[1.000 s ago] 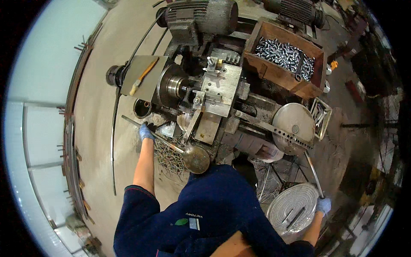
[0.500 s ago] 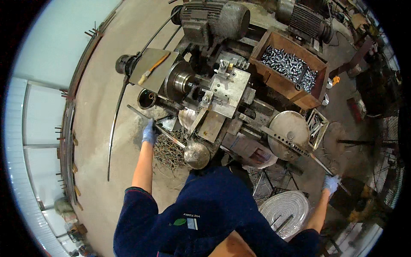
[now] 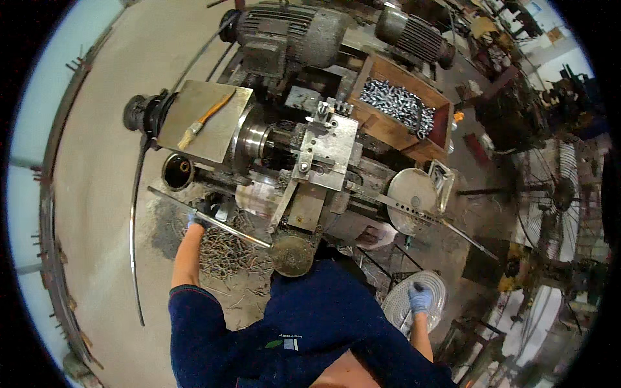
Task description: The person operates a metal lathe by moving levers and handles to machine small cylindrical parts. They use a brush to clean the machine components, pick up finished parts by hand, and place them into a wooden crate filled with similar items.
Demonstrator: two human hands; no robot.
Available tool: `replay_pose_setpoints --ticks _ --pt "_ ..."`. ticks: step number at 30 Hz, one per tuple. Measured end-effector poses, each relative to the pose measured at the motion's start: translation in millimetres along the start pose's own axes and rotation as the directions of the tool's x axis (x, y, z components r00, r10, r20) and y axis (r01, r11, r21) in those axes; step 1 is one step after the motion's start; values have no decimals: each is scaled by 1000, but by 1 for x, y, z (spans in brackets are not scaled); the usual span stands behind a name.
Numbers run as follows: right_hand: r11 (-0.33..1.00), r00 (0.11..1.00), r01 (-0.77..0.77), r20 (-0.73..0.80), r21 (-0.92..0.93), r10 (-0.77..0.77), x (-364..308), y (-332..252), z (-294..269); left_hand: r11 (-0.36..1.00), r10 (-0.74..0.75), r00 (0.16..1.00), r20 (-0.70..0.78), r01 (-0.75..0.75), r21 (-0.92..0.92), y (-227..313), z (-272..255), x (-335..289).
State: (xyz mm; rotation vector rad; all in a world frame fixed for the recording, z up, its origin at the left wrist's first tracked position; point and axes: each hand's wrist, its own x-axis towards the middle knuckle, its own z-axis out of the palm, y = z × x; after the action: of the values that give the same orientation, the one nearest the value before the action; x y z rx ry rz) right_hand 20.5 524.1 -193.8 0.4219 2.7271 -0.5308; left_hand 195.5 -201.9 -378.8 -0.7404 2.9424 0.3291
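My left hand (image 3: pixel 196 219), in a blue glove with dark patches, is closed around a long metal lever (image 3: pixel 233 231). The lever runs down to a round metal hub (image 3: pixel 292 256) at the front of a greasy lathe-like machine. My right hand (image 3: pixel 420 297), gloved the same way, is over a round, pale, dimpled tray (image 3: pixel 396 299); its fingers are too unclear to tell open from closed. Ahead are the machine's shiny spindle (image 3: pixel 256 140) and the steel tool block (image 3: pixel 330 145). To the right, a second lever (image 3: pixel 469 239) slants out with no hand on it.
A wooden box (image 3: pixel 381 132) of small shiny metal parts stands at the back right. An orange-handled brush (image 3: pixel 206 121) lies on the machine's metal cover (image 3: pixel 226 97). Thin metal pieces (image 3: pixel 229 252) are heaped on the floor beside my left arm. A large fan (image 3: pixel 561 197) stands far right.
My right hand has let go of the right lever and moved down and left to the round tray. My left hand stays at its lever. The whole view has shifted.
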Motion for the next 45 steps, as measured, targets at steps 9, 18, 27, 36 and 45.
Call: replay_pose_setpoints --ticks 9,18,27,36,45 --pt "996 995 -82 48 -43 84 -52 -62 13 977 118 993 5 -115 -177 25 28 -30" --pt "971 978 156 -163 183 -127 -25 -85 -28 981 87 991 -105 -104 -163 0 25 -6" --pt "911 933 309 -273 274 -235 84 -106 -81 357 -485 831 272 473 -806 -75 0 -46" --pt "803 970 244 -128 545 -208 211 -149 -88 63 -830 519 202 448 -892 1 -67 -19" --pt "934 983 152 47 323 -176 295 -138 -57 72 -868 423 260 625 -777 -5 -74 -94"
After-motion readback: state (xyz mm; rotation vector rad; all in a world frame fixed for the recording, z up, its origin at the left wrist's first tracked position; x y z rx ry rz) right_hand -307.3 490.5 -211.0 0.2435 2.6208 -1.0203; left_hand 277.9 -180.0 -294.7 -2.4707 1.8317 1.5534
